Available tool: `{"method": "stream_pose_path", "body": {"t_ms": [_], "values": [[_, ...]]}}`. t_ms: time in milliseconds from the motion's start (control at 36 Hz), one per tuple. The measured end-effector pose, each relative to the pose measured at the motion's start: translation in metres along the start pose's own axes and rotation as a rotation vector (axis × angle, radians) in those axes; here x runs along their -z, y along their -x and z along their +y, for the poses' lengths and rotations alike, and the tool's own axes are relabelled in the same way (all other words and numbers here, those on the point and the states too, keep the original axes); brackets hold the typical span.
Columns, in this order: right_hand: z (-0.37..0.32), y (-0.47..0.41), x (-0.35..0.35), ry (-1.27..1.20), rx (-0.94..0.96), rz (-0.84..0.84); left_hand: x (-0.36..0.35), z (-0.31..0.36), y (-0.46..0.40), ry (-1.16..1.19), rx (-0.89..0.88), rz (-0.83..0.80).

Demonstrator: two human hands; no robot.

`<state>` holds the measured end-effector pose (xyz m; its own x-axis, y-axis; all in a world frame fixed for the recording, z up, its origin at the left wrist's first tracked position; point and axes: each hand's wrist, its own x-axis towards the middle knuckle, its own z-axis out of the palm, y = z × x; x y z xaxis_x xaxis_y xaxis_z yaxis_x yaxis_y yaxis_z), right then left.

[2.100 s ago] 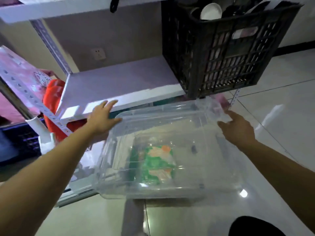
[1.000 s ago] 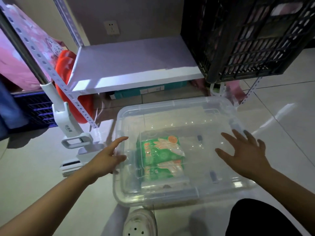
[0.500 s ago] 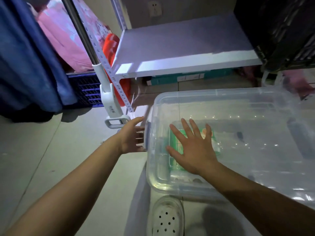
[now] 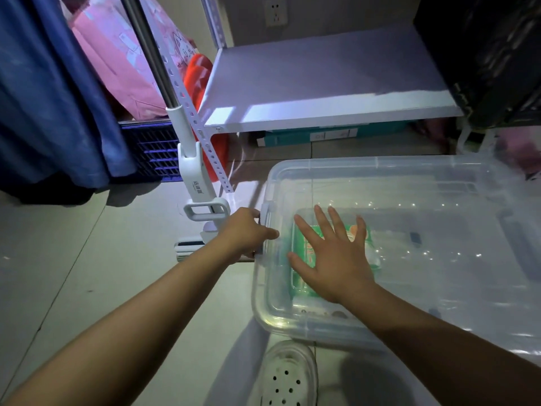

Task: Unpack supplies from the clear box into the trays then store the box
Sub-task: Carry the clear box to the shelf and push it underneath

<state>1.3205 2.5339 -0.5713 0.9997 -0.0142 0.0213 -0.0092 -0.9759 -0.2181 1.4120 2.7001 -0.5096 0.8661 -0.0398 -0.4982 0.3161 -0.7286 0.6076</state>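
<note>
Clearance around the clear box on the floor.
I see its lid closed, barring entry from above; my right hand lies flat on it, my left hand at the left-edge latch. Left of the box the mop and the perforated shelf post crowd the gap. The white shelf is bare up to the black crate. Open floor lies to my near left.

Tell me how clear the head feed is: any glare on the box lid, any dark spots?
Head view: dim overall; small glints speckle the clear box lid beside the right hand; the black crate top right is nearly lost in shadow; wide-angle bending at the edges.
</note>
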Motion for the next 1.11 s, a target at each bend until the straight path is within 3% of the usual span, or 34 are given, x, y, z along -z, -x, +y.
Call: {"method": "stream_pose_path", "body": {"t_ms": [139,222,306,472,528,694,806,889,1111], "values": [[-0.001,-0.001,0.017,-0.047,0.009,-0.086,-0.001,0.003,0.007,-0.063,-0.030,0.002],[0.007,0.005,0.036,-0.219,-0.009,-0.089,-0.013,0.005,0.011,-0.388,-0.250,0.129],[0.040,0.017,0.059,-0.311,-0.068,-0.035,-0.032,0.017,0.021,-0.540,-0.456,0.221],[0.162,0.041,0.122,-0.223,-0.301,-0.014,-0.099,0.030,0.050,-0.724,-0.826,0.100],[0.200,0.048,0.140,-0.239,-0.473,-0.075,-0.117,0.026,0.053,-0.776,-0.857,0.047],[0.283,0.065,0.160,-0.970,-1.053,-0.253,-0.127,0.019,0.049,-0.817,-0.881,0.057],[0.308,0.072,0.148,-1.323,-1.134,-0.246,-0.127,0.019,0.048,-0.810,-0.876,0.062],[0.306,0.071,0.140,-1.365,-1.136,-0.225,-0.129,0.017,0.050,-0.813,-0.883,0.075],[0.310,0.065,0.159,-1.138,-1.235,-0.224,-0.129,0.016,0.050,-0.825,-0.879,0.066]]}}
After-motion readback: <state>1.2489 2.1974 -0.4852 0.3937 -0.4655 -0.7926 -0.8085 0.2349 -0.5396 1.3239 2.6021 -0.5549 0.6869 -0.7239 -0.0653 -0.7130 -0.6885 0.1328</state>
